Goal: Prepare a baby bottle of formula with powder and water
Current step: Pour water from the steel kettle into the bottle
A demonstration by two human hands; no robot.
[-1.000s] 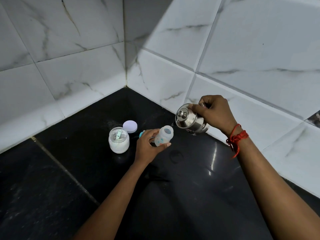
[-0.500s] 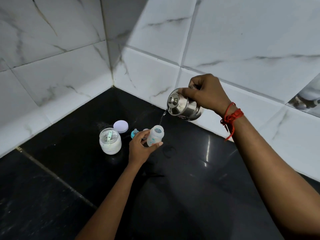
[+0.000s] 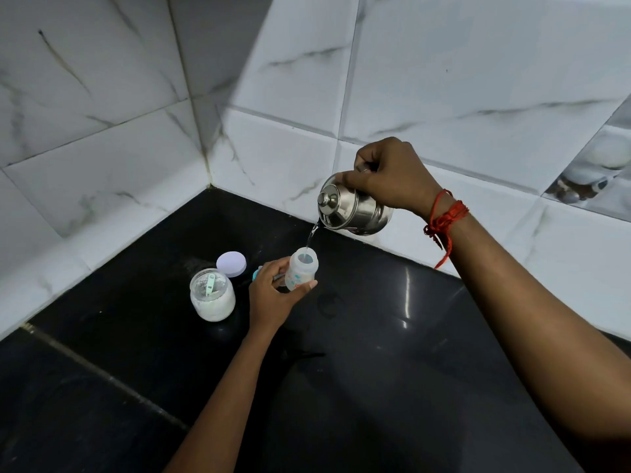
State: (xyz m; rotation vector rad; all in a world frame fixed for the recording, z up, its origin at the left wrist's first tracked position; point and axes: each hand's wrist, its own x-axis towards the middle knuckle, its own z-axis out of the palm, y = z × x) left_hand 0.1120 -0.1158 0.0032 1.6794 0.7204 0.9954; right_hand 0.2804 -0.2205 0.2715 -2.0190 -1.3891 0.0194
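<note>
A small translucent baby bottle [image 3: 302,272] with teal print stands open on the black counter [image 3: 392,370], and my left hand [image 3: 273,297] grips its side. My right hand [image 3: 389,177] holds a lidded steel kettle [image 3: 353,210] tilted above it. A thin stream of water [image 3: 311,235] falls from the spout into the bottle's mouth. Left of the bottle sits an open glass jar of white powder [image 3: 212,298] with a pale green scoop inside.
The jar's lilac lid [image 3: 231,263] lies on the counter behind the jar. A teal bottle part [image 3: 255,274] peeks out behind my left hand. White marble-look tiled walls [image 3: 102,158] meet in a corner behind the counter.
The kettle has been lifted higher and tipped, and water now streams into the bottle. My left hand stays on the bottle.
</note>
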